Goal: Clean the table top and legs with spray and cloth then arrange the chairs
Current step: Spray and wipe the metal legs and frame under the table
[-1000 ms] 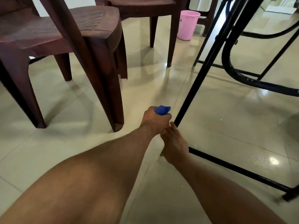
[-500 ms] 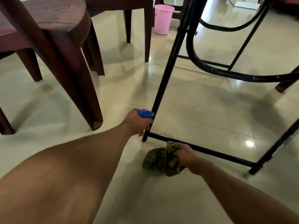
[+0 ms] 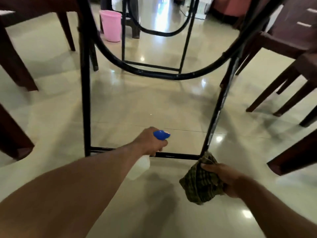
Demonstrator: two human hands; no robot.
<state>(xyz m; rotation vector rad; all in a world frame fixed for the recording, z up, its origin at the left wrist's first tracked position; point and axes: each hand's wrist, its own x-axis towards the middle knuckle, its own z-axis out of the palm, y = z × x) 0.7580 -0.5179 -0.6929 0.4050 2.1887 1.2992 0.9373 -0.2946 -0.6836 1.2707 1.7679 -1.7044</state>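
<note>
I am low down, looking under the table at its black metal frame (image 3: 85, 93). My left hand (image 3: 151, 143) grips a spray bottle (image 3: 161, 134) with a blue trigger head and a pale body, just above the frame's low crossbar (image 3: 178, 155). My right hand (image 3: 223, 177) holds a dark green checked cloth (image 3: 200, 184), bunched, its top touching the foot of the right leg (image 3: 221, 103) where the leg meets the crossbar. The table top is out of view.
Dark brown chairs stand on both sides: chair legs (image 3: 10, 69) at the left, more chair legs (image 3: 281, 93) at the right. A pink bucket (image 3: 110, 25) sits on the glossy tiled floor (image 3: 145, 103) beyond the frame. A curved black brace (image 3: 154, 73) spans between the table legs.
My view has swung right along the frame. The cloth in my right hand has slid along the crossbar to the foot of the right leg. My left hand with the spray bottle has followed.
</note>
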